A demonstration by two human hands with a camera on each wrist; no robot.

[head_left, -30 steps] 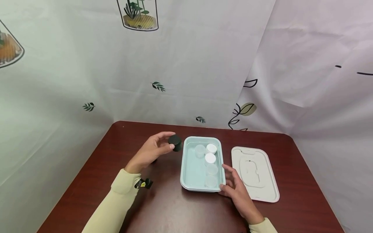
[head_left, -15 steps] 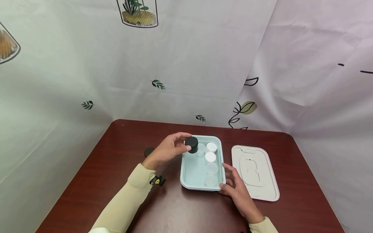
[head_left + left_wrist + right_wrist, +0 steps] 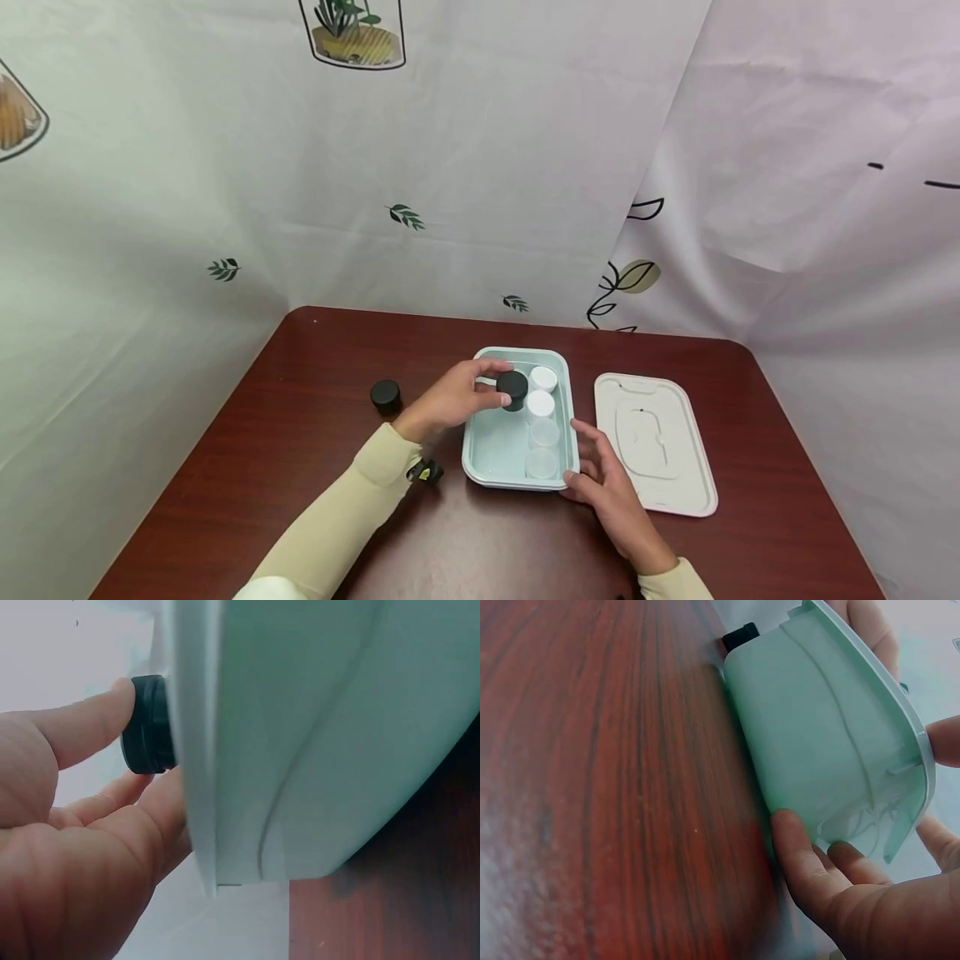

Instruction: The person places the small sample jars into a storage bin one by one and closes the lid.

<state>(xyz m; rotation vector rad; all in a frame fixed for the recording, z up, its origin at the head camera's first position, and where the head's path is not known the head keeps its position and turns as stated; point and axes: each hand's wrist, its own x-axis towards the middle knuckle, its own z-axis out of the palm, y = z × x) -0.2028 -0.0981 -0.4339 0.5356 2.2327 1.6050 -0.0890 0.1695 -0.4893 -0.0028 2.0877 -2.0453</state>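
Observation:
My left hand (image 3: 486,390) pinches a small black-capped jar (image 3: 513,390) between thumb and fingers, low over the far part of a pale green tray (image 3: 480,468). The left wrist view shows the same jar (image 3: 148,724) at my fingertips, behind the tray wall (image 3: 300,750). Inside the tray stand two white-capped jars (image 3: 542,392) and two clear jars (image 3: 543,448) in a row along its right side. My right hand (image 3: 588,460) rests with relaxed fingers against the tray's near right corner; in the right wrist view its fingers (image 3: 817,885) touch the tray's outer wall (image 3: 817,750).
A second black-capped jar (image 3: 386,394) stands on the dark red table (image 3: 300,467) left of the tray. The white tray lid (image 3: 654,442) lies flat to the right. Printed cloth hangs behind and beside the table.
My left hand has carried the black jar rightward from beside the tray to over its inside and lowered it. The second black jar has come into sight. My right hand has stayed at the corner.

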